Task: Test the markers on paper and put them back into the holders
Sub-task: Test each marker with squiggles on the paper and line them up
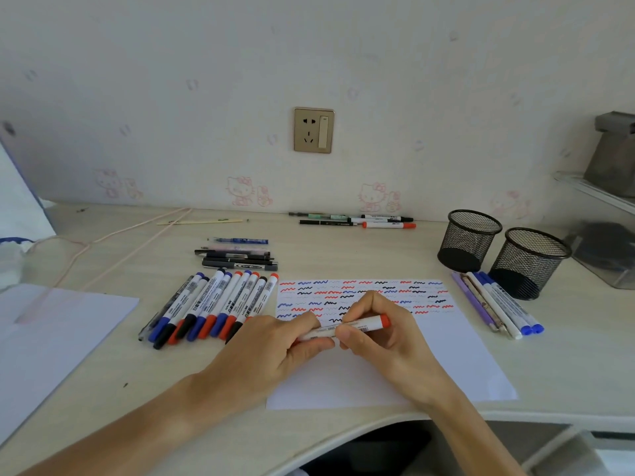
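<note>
Head view shows both our hands over the test paper (446, 365) on the bench (343, 249); the left hand (275, 345) and the right hand (378, 324) each have the grip closed on one red marker (347, 328), which lies level just above the sheet; the red end points to the right, and the left fingers hide the other end, so we cannot tell if the cap is on or off.

We judge these risks: if the cap comes off with a sudden pull, the tip may strike the paper or a finger and leave a stray mark; if the marker stays open long, it may dry; the row of markers (213, 304) lies just beside the left wrist, and a sideways move of the arm could roll them; the two mesh holders (498, 249) stand well apart on the right and look empty, so a marker dropped in carelessly could tip one; the tested pens (498, 307) beside them could be mixed with untested ones.

Concerning writing: the marker barrels carry printed labels and a barcode; on one in the row we think we read "WHITEBOARD MARKER", with characters too small to tell; the pens near the wall (360, 221) have labels we cannot read; the paper bears only red, blue and black wavy lines.
</note>
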